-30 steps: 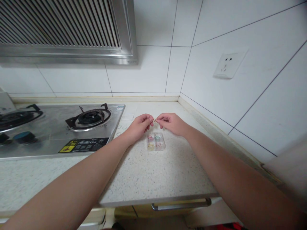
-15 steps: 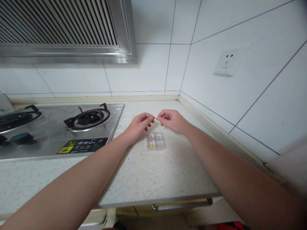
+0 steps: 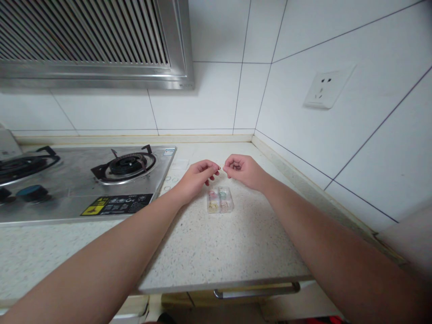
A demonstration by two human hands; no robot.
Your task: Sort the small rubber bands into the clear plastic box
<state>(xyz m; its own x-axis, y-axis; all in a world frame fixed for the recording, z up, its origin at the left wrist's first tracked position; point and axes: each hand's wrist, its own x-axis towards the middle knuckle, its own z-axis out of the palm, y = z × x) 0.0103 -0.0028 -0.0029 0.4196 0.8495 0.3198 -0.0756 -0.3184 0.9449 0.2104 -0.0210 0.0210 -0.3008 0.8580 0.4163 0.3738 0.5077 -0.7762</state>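
Observation:
My left hand [image 3: 202, 173] is over the counter with thumb and forefinger pinched together. Something tiny, too small to name, seems to be at those fingertips. Close by on the right, my right hand [image 3: 242, 167] also pinches thumb and forefinger, the other fingers curled in; what it holds, if anything, I cannot make out. The two pairs of fingertips nearly meet. Just below them lies a clear plastic box [image 3: 219, 211] split into compartments, with small pink, green, yellow and pale items inside. Several small clear rings [image 3: 174, 180] rest beside my left wrist, partly hidden by it.
A flat clear piece [image 3: 180, 164] lies behind the rings. The steel gas stove [image 3: 74, 180] with black burners borders the left side. A range hood [image 3: 151, 80] hangs above it. Tiled walls meet behind my hands, with a socket [image 3: 326, 87] on the right one.
Both hands keep their pinched pose above the box. The small yellowish speck seen between the fingertips before is now barely visible. The view has shifted slightly.

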